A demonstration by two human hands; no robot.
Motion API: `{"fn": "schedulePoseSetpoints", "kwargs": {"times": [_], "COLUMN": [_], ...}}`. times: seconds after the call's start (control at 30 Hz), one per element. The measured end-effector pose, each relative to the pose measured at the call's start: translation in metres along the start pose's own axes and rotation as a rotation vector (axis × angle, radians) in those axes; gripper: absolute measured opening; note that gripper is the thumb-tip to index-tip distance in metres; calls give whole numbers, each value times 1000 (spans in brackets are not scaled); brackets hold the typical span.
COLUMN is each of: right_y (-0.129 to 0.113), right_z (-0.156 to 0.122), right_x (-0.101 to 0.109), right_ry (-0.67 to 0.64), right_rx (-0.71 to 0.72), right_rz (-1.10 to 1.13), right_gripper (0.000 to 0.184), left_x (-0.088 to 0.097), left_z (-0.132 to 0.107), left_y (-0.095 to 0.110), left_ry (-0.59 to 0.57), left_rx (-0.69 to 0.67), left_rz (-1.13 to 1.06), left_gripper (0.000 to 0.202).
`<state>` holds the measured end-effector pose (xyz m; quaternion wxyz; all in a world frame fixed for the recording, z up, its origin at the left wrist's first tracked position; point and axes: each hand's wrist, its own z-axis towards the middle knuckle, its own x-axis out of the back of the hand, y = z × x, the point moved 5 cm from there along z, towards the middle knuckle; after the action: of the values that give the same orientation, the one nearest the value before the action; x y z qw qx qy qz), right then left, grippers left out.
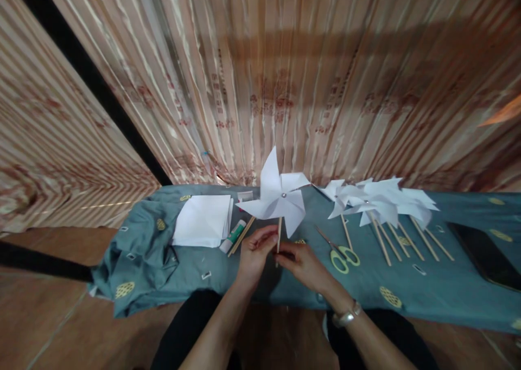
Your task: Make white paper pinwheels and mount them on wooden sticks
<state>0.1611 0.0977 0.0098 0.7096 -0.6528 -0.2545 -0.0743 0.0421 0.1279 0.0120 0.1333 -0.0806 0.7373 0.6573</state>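
Sheeting [285, 44], striped, hung behind the far edge; red printed characters in columns, too blurred to read.

Table [448, 299], long, covered in grey-green cloth with yellow motifs.

Group of white paper pinwheels [378, 202], overlapping, right of centre by the far edge; wheels toward that edge, sticks toward the near edge.

Held pinwheel [277, 202], white, four-bladed, above the middle of the table. Long axis almost upright in view, wheel uppermost, stick foot toward the near edge; pinned face turned to the person. One blade points up, one left, one right, one down.

Left hand [257, 248], forearm rising from the near edge; thumb and fingers pinch the stick below the wheel.

Right hand [303, 262], slightly lower, reaching in from the right; fingers closed on the lower stick. Metal bracelet [347, 316] at the wrist.

White paper stack [201, 221], square, toward the left end.

Dark phone [484, 253], lying slantwise near the right end.

Scissors [341, 255], yellow-green handles toward the near edge, tips toward the held pinwheel.

Loose sticks [241, 237], slanting, beside the glue stick.

Glue stick [233, 236], green-and-white label, lettering illegible.
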Motion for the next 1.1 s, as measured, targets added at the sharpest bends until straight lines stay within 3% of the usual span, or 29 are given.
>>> {"fn": "schedulePoseSetpoints", "kwargs": {"times": [0.47, 0.6, 0.73, 0.87, 0.97, 1.1], "right_y": [10, 14, 25, 29, 26, 24], "right_z": [8, 5, 1, -2, -1, 4], "right_x": [1, 12, 48, 80, 87, 80], "right_ry": [-32, -14, 189, 469, 566, 562], "right_rx": [-62, -70, -122, -98, -66, -86], "right_rz": [-26, 27, 192, 439, 566, 658], "right_gripper": [14, 16, 35, 40, 42, 36], "left_x": [9, 9, 11, 10, 6, 4], "left_z": [17, 21, 23, 23, 23, 25], "left_y": [-21, -19, -16, -17, -20, -25], "left_ry": [-26, 0, 30, 9, -21, -33], "left_rx": [85, 75, 40, 28, 22, 23], "left_rz": [92, 77, 88, 137, 167, 194], "left_gripper": [17, 16, 17, 17, 16, 17]}}
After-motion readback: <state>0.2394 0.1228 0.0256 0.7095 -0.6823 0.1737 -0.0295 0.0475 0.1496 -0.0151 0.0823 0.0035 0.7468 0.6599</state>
